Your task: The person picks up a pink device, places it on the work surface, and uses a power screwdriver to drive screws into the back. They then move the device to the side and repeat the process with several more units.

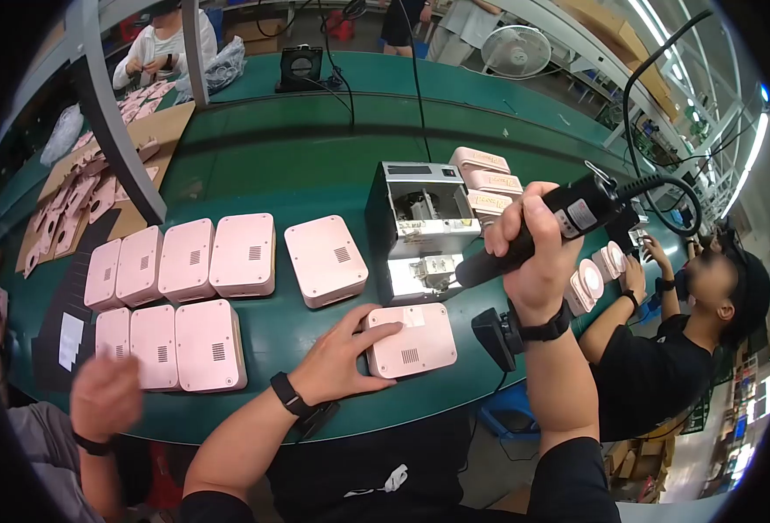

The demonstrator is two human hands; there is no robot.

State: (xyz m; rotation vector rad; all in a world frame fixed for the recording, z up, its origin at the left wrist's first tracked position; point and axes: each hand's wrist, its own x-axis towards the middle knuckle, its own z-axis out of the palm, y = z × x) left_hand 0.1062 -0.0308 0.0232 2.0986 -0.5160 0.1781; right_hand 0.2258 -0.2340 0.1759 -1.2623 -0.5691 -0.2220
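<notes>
My left hand (pixel 337 356) grips the left end of a pink plastic casing (pixel 427 342) lying flat on the green bench. Its fingers reach over the top and the thumb lies along the near side. A small pale label and a slotted grille show on the casing's top. My right hand (pixel 537 257) is wrapped round a black electric screwdriver (pixel 587 207), raised above the bench and pointing down to the left. Just behind the casing stands a screw feeder (pixel 428 218) with a clear window. The screwdriver's tip end is in front of the feeder's lower right side.
Several pink casings (pixel 244 253) stand in two rows at left, with one more (pixel 325 260) beside the feeder. Pink casings are stacked (pixel 489 181) behind it. A co-worker's blurred hand (pixel 106 394) is at lower left; another person (pixel 690 322) sits at right. The screwdriver's cable (pixel 633 96) hangs overhead.
</notes>
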